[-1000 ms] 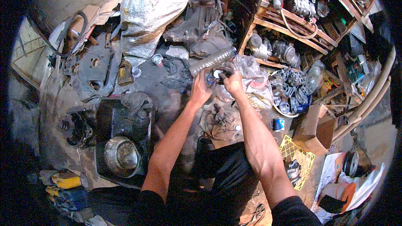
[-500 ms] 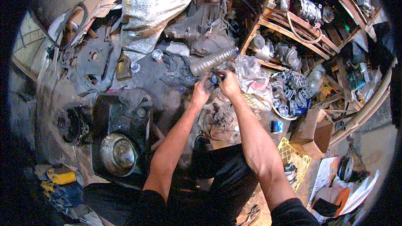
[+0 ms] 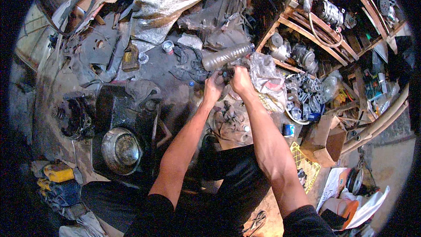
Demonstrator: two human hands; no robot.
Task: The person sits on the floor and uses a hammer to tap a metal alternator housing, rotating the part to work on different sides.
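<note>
- Two bare hands meet at the centre, just beyond the knees, with a small dark piece (image 3: pixel 226 74) between them; fingers hide most of it, so its kind and long axis cannot be told.
- The left hand (image 3: pixel 213 85) lies on the piece's left, fingers curled around it, thumb side toward the other hand.
- The right hand (image 3: pixel 239 79) lies on its right, knuckles up, fingers bent inward and pinching the piece; how firmly cannot be told.
- Both forearms reach forward from the lower edge and converge, elbows wide, wrists slightly bent.
- Just past the fingertips lies a ribbed clear plastic bottle (image 3: pixel 228 56) on its side, its long axis slanting from near left to far right. Its near end is closer to the left hand, its far end to the right; whether any finger touches it is unclear.
- Left of the left hand, a small blue cap (image 3: pixel 191 84) lies on the floor, with a crumpled dark cloth (image 3: pixel 186 63) beyond.
- Right of the right hand is a crumpled plastic bag (image 3: pixel 265 72).
- Nearer the body, below the hands, lies a brown rag (image 3: pixel 230 123).
- Farther left, a metal bowl (image 3: pixel 123 151) sits in a black tray (image 3: pixel 103 105).
</note>
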